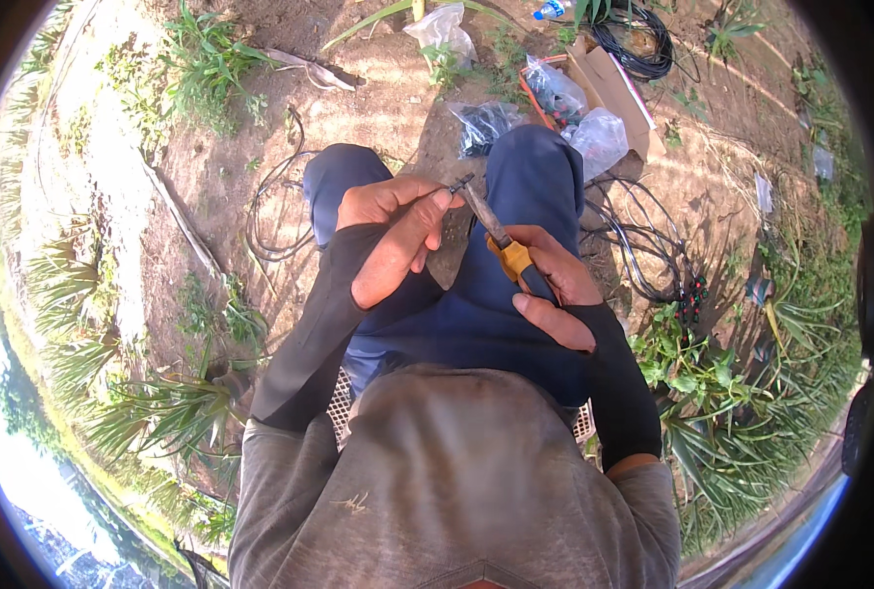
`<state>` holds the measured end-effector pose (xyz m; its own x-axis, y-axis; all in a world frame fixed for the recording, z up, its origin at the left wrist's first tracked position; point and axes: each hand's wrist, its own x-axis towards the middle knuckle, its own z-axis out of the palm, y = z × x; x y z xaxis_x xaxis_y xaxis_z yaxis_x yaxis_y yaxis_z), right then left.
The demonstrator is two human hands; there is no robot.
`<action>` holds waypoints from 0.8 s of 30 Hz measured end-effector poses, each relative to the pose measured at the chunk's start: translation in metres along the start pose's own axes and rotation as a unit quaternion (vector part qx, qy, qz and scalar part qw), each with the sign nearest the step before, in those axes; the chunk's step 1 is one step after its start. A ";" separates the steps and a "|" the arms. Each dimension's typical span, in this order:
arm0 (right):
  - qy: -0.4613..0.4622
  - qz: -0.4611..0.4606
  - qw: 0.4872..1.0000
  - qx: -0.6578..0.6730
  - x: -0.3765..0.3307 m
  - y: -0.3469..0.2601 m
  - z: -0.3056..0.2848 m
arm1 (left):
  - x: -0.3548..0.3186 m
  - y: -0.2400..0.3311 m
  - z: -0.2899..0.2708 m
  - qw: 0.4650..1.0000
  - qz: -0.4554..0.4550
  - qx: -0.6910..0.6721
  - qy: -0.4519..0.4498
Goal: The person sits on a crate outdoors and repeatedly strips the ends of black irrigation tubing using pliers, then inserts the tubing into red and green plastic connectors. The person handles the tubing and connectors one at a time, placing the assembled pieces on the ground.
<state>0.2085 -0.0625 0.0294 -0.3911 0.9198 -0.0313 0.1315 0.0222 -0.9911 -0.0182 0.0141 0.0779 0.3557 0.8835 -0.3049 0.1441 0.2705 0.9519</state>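
My left hand (397,231) is closed in a pinch, above and between my knees. A small dark piece (461,183) sticks out from its thumb and fingertips; its exact kind is too small to make out. My right hand (562,285) grips a pair of pliers (513,257) with yellow and dark handles. Their metal jaws point up and left, and the tip is at the small piece. Whether the jaws are closed on it I cannot tell. My thighs, in dark blue trousers, lie beneath both hands.
Beyond my knees stand an opened cardboard box (609,93), a clear plastic bag (599,139) and a bag of dark parts (486,126). Black tubing lies in a coil (641,44) and in loops at right (643,245) and left (258,221). Spiky plants (177,407) flank me.
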 end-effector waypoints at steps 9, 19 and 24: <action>-0.004 0.005 1.000 0.012 0.000 0.006 0.012 | -0.010 -0.008 -0.011 1.000 -0.018 0.010 -0.017; 0.058 0.043 0.996 0.044 -0.008 0.010 0.026 | -0.002 -0.017 -0.006 0.998 -0.012 0.043 -0.037; 0.115 0.038 0.987 0.105 -0.016 0.019 0.034 | 0.004 -0.025 -0.002 0.996 0.033 0.058 -0.059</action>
<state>0.1867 -0.0900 0.0070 -0.1675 0.9807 -0.1007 -0.0494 -0.1103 -0.9927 -0.0224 0.0112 0.0529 0.4732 0.8449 -0.2494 0.2198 0.1609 0.9622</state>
